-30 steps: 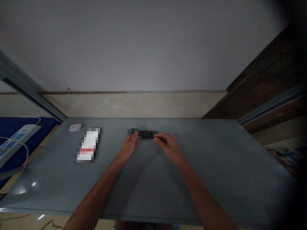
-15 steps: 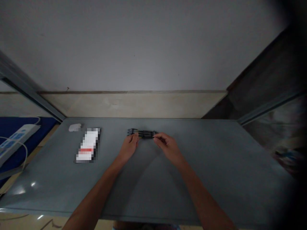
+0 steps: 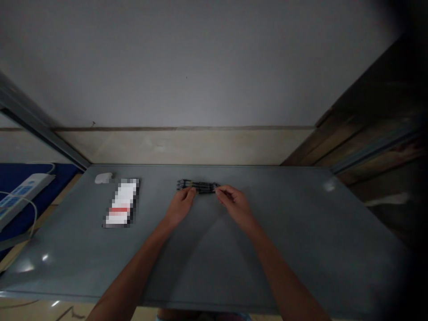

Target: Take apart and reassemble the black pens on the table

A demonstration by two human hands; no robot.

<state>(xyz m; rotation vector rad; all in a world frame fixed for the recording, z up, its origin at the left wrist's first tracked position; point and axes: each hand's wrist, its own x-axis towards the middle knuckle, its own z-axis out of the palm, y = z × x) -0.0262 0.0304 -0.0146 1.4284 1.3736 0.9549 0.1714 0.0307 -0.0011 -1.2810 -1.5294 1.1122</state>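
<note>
Several dark, slim pens [image 3: 203, 184] lie side by side in a row near the back middle of the grey table, clips and tips toward the left. My left hand [image 3: 182, 203] is closed at the near left part of the row, thumb and fingers pinching the nearest pen. At the right end of that same pen, the thumb and fingertips of my right hand [image 3: 233, 201] are pinched together. My fingers partly cover the pens, so their exact ends are hard to make out.
To the left on the table [image 3: 294, 232] lies a phone [image 3: 121, 203] with a blurred screen. Behind it sits a small white case [image 3: 104, 178]. A white power strip [image 3: 25, 196] rests on a blue surface beyond the left edge. A wall [image 3: 187, 89] rises behind.
Both hands have shifted very slightly to the right along the near pen. The other pens, phone and white case stay in place on the table.
</note>
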